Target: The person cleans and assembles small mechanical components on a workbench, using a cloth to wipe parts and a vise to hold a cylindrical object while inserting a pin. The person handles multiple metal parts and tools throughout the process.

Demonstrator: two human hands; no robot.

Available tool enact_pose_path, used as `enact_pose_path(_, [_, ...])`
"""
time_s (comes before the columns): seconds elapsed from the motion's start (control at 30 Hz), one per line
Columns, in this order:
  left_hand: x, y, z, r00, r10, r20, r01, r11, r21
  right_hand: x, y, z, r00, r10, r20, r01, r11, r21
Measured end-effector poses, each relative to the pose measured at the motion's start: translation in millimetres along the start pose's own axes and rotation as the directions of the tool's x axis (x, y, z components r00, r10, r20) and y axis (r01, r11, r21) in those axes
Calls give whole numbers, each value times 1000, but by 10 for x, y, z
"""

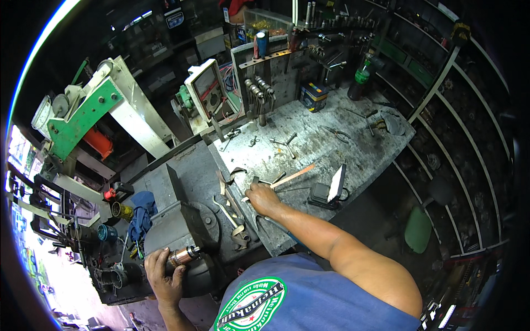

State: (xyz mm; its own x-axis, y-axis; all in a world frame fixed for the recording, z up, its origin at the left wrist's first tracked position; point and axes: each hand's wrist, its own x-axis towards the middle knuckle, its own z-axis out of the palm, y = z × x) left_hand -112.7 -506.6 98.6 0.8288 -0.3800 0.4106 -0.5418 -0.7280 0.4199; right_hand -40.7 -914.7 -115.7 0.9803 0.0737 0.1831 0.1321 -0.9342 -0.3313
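My left hand (161, 271) is closed around a motor armature (185, 255), a copper-coloured cylinder with a metal shaft end, held against a dark metal housing. On the near left part of the workbench (364, 154), my right hand (261, 198) lies palm down with its fingers curled; what they grip is hidden under the hand. A dark hammer-like head (255, 180) shows just beyond its knuckles. Beside that hand lies a flat wooden strip (295, 175). Pliers (259, 218) with spread handles lie on the bench edge below the wrist.
Right of my hand is a black work lamp (326, 193) with a bright panel. Farther back lie a three-armed wrench (284, 144), pliers (335, 133), a small box (313, 97) and a green-labelled bottle (360, 77). A green-and-white machine (94, 113) stands at left, metal shelving (441, 94) at right.
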Motion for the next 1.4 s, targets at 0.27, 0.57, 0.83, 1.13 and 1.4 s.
enact_pose_path(0.27, [-38,-50,-11,999,-53,6,53,999,-4,-184,-82,-67,999,31,-37,-28,997,72])
enact_pose_path(0.57, [-27,-110,-96,997,-77,-26,78,997,22,-405,-377,-397,999,20,42,-33,944,327])
enact_pose_path(0.83, [64,-23,-231,1000,7,12,-8,998,62,-450,-352,-2343,948,-286,-137,316,809,495])
enact_pose_path(1.13, [214,-185,-111,995,97,-20,-95,992,88,-457,86,-3050,962,-94,-255,193,898,397])
enact_pose_path(1.4, [259,-31,-134,995,57,84,-65,993,98,-640,-17,-2656,986,-137,-98,168,860,482])
